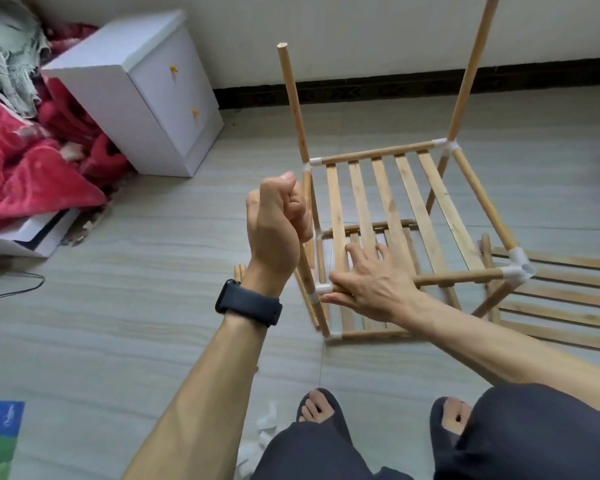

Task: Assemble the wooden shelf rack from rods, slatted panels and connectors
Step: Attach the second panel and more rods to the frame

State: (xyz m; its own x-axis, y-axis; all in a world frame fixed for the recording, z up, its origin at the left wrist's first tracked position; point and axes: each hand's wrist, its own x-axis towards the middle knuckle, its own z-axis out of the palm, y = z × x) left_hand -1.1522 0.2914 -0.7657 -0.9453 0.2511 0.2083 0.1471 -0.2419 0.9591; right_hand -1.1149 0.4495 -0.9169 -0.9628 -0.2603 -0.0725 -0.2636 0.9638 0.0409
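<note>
Rack (381,195) is stood on the floor (118,323), tilted a bit, two rods (293,105) pointed up, slats (406,188) run away from the viewer. Right hand (374,285) is pressed flat on the front rail (458,277) beside a connector (323,289). Left hand (278,220) is fisted, nothing held. Spare panel (561,299) is laid to the right, cabinet (118,98) and blanket (32,161) to the left.

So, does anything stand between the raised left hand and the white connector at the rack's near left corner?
Nothing visible covers the white connector. The left hand hangs above it in the picture. The right hand lies on the front rail just beside it, thumb and forefinger at its edge, close to the path.
</note>
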